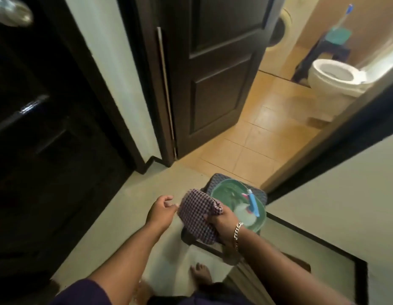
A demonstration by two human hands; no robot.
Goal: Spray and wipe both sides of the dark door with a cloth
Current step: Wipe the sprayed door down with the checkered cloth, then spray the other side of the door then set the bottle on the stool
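Right hand (223, 225) grips the cloth (196, 219) above a green basin (229, 194); left hand (161, 211) hangs loosely curled just beside it at 9 o'clock, holding nothing. Open door (222, 69) at 12 o'clock. Seems the getting-ready step; next calls for the spray, likely the bottle (252, 202) in the basin

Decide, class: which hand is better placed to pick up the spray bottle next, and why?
Probably the left hand: it is open and holds nothing, beside the cloth. The right hand grips the cloth, though it is nearer the spray bottle lying in the green basin.
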